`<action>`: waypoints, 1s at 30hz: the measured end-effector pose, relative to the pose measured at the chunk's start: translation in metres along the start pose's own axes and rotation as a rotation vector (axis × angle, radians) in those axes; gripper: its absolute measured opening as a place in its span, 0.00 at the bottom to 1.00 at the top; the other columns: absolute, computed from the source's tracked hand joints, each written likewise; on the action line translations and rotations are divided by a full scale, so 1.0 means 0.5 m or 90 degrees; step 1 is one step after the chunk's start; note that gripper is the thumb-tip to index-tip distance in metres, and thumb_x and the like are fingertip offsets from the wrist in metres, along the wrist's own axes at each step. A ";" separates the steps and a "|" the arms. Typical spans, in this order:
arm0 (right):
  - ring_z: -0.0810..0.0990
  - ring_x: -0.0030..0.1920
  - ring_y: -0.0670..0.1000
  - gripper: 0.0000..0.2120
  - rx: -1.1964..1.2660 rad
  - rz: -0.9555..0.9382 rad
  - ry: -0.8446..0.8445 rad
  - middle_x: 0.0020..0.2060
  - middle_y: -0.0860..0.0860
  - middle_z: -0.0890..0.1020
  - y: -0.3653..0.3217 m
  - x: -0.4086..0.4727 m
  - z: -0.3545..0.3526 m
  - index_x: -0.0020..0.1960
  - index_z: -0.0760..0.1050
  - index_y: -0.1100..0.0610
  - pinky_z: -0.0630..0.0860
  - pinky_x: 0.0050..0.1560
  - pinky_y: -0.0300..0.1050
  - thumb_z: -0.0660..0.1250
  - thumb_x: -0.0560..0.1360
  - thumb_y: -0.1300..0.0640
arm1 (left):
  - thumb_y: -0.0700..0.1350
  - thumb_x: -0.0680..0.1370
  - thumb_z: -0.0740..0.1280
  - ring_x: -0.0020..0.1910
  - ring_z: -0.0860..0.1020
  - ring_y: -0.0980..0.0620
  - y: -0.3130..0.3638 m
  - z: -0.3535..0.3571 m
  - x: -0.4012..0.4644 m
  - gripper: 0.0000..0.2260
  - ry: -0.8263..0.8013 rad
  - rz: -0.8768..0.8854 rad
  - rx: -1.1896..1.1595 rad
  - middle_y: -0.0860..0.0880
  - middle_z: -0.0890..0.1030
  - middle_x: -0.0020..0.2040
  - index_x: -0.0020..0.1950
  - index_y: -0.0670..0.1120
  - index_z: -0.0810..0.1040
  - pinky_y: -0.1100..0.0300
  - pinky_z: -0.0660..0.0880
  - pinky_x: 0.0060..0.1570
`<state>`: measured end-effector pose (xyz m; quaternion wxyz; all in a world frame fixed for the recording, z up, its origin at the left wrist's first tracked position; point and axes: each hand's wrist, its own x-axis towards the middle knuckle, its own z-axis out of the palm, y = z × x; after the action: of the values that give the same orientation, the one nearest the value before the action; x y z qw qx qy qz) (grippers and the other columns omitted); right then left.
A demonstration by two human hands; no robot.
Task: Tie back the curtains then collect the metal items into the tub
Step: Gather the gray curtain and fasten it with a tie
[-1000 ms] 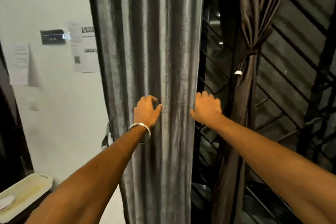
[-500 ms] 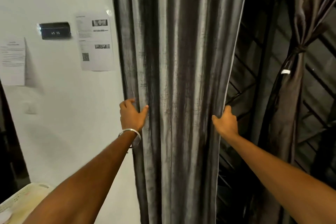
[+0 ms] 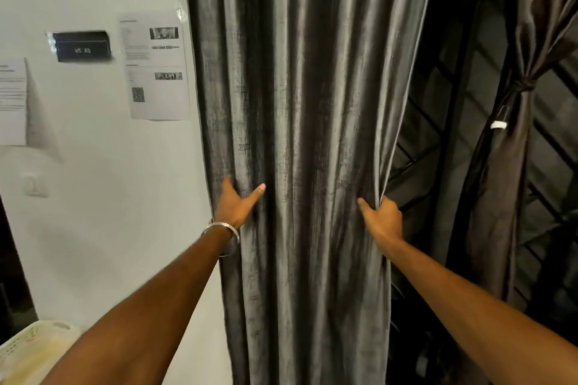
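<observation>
A grey pleated curtain (image 3: pixel 312 134) hangs loose from top to bottom in the middle of the head view. My left hand (image 3: pixel 234 206), with a metal bangle on the wrist, reaches behind the curtain's left edge, thumb spread across the front folds. My right hand (image 3: pixel 383 219) grips the curtain's right edge, fingers curled behind the cloth and thumb on the front. A second, brown curtain (image 3: pixel 513 166) at the right is gathered and tied at its waist. A pale plastic tub (image 3: pixel 34 350) shows at the bottom left corner.
A white wall (image 3: pixel 93 228) with taped paper notices (image 3: pixel 154 66) and a dark label plate (image 3: pixel 82 46) stands left of the curtain. Behind the curtains is a dark window with a black metal grille (image 3: pixel 438 150).
Both hands have moved apart to the two outer edges of the grey curtain. The view has shifted left and closer, with the tied curtain now at the far right.
</observation>
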<state>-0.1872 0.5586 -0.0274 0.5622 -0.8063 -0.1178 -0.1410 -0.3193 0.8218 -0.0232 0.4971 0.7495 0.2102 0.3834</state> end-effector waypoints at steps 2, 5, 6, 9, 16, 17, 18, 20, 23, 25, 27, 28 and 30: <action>0.79 0.57 0.62 0.16 0.001 0.016 -0.011 0.56 0.61 0.82 -0.001 0.012 0.000 0.63 0.77 0.63 0.74 0.53 0.48 0.66 0.79 0.55 | 0.62 0.70 0.72 0.73 0.67 0.47 0.002 0.016 -0.002 0.46 -0.019 -0.003 -0.011 0.47 0.66 0.75 0.79 0.45 0.54 0.52 0.64 0.72; 0.76 0.60 0.63 0.17 0.006 0.029 -0.058 0.62 0.62 0.78 -0.001 0.025 0.000 0.68 0.71 0.64 0.72 0.58 0.48 0.59 0.82 0.58 | 0.58 0.72 0.73 0.66 0.71 0.55 0.006 0.040 -0.006 0.41 -0.025 0.019 -0.012 0.55 0.70 0.68 0.77 0.45 0.57 0.60 0.66 0.66; 0.75 0.62 0.63 0.17 0.016 0.035 -0.067 0.63 0.62 0.77 0.000 0.028 0.000 0.69 0.69 0.64 0.71 0.60 0.49 0.58 0.82 0.59 | 0.55 0.73 0.74 0.65 0.72 0.54 0.006 0.049 -0.005 0.39 -0.019 0.022 -0.006 0.54 0.71 0.67 0.76 0.44 0.58 0.61 0.67 0.64; 0.74 0.66 0.60 0.20 0.102 0.038 -0.093 0.65 0.58 0.76 0.012 0.031 0.003 0.70 0.68 0.62 0.69 0.67 0.50 0.60 0.82 0.54 | 0.53 0.72 0.74 0.68 0.72 0.48 0.010 0.069 -0.010 0.40 -0.038 0.010 -0.018 0.47 0.72 0.70 0.77 0.44 0.58 0.56 0.68 0.68; 0.72 0.66 0.49 0.37 0.257 0.043 -0.264 0.62 0.46 0.74 0.016 -0.016 0.026 0.71 0.68 0.59 0.65 0.65 0.41 0.76 0.69 0.44 | 0.46 0.79 0.67 0.28 0.67 0.57 0.016 0.121 -0.030 0.11 -0.064 0.016 0.048 0.54 0.70 0.30 0.38 0.49 0.70 0.68 0.65 0.29; 0.76 0.65 0.51 0.39 0.253 0.039 -0.281 0.61 0.47 0.78 0.021 -0.016 0.033 0.67 0.73 0.58 0.69 0.67 0.45 0.78 0.63 0.39 | 0.45 0.79 0.67 0.29 0.68 0.57 0.014 0.130 -0.026 0.11 -0.069 0.024 0.043 0.54 0.71 0.30 0.37 0.49 0.71 0.65 0.66 0.30; 0.79 0.62 0.52 0.35 0.252 0.036 -0.294 0.58 0.47 0.81 0.022 -0.016 0.036 0.63 0.76 0.55 0.73 0.65 0.48 0.79 0.61 0.39 | 0.44 0.79 0.66 0.30 0.69 0.58 0.028 0.134 -0.035 0.09 -0.069 0.036 0.037 0.53 0.73 0.31 0.39 0.47 0.73 0.64 0.67 0.32; 0.82 0.54 0.46 0.19 0.248 0.010 -0.328 0.52 0.45 0.83 0.023 -0.020 0.049 0.56 0.78 0.50 0.76 0.59 0.45 0.78 0.67 0.49 | 0.41 0.80 0.65 0.33 0.71 0.59 0.041 0.145 -0.045 0.06 -0.087 0.048 0.015 0.54 0.75 0.35 0.43 0.45 0.75 0.71 0.68 0.32; 0.80 0.56 0.43 0.31 0.232 -0.024 -0.382 0.57 0.44 0.82 0.014 -0.032 0.072 0.64 0.73 0.50 0.75 0.57 0.39 0.80 0.65 0.48 | 0.41 0.81 0.62 0.40 0.72 0.55 0.052 0.161 -0.055 0.06 -0.128 0.048 0.021 0.52 0.75 0.39 0.45 0.44 0.75 0.72 0.67 0.35; 0.79 0.60 0.44 0.45 0.225 -0.040 -0.380 0.62 0.45 0.79 0.008 -0.041 0.094 0.69 0.65 0.51 0.76 0.60 0.43 0.83 0.59 0.45 | 0.42 0.81 0.61 0.50 0.76 0.52 0.054 0.171 -0.054 0.08 -0.159 0.045 -0.008 0.48 0.80 0.51 0.56 0.41 0.77 0.64 0.71 0.49; 0.77 0.61 0.46 0.45 0.224 -0.030 -0.347 0.62 0.47 0.76 0.005 -0.052 0.109 0.68 0.61 0.53 0.75 0.60 0.43 0.83 0.60 0.51 | 0.42 0.81 0.61 0.56 0.77 0.50 0.060 0.177 -0.053 0.10 -0.175 0.040 -0.032 0.45 0.80 0.58 0.60 0.42 0.77 0.58 0.72 0.55; 0.77 0.60 0.46 0.44 0.228 -0.038 -0.331 0.62 0.47 0.76 0.001 -0.056 0.117 0.68 0.59 0.54 0.74 0.59 0.41 0.83 0.61 0.55 | 0.41 0.81 0.60 0.55 0.78 0.49 0.065 0.178 -0.053 0.10 -0.179 0.043 -0.039 0.45 0.81 0.58 0.59 0.42 0.78 0.59 0.73 0.55; 0.76 0.58 0.45 0.44 0.238 -0.051 -0.309 0.60 0.46 0.75 -0.006 -0.058 0.137 0.69 0.58 0.54 0.73 0.54 0.36 0.82 0.62 0.61 | 0.40 0.81 0.60 0.52 0.79 0.52 0.066 0.179 -0.048 0.09 -0.203 0.035 -0.064 0.47 0.81 0.55 0.57 0.44 0.79 0.63 0.74 0.52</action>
<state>-0.2089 0.6230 -0.0574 0.6503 -0.6937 -0.3043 0.0578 -0.2661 0.7394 -0.0211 0.5504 0.7804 0.0886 0.2830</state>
